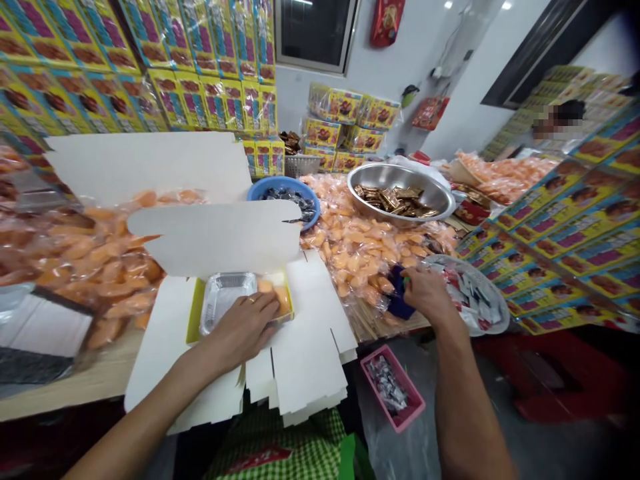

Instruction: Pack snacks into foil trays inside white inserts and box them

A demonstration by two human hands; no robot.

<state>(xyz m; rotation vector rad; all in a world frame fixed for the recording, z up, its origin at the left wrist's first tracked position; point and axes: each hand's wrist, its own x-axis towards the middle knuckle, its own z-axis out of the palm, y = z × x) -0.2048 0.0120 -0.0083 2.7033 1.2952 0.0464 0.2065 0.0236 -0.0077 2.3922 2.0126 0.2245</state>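
My left hand (247,327) rests over the right end of a small yellow-edged box (197,310), its fingers lying across orange pieces (273,293) inside. A silver foil tray (227,300) sits in the box's left part. The box's white lid (215,237) stands raised behind it. My right hand (425,290) is at a dark blue container (400,303) on the table's front edge. Its fingers are closed, and a bit of green shows at their tips; what they hold is too small to make out. Flat white cartons (310,340) lie stacked under the box.
Orange wrapped packets (360,247) cover the table on both sides. Behind stand a blue basin (285,183) of dark packets and a steel bowl (400,173) of brown sachets. A clear bowl (493,300) is at right, a pink bin (393,390) below. Boxes (565,207) are stacked; a person is behind.
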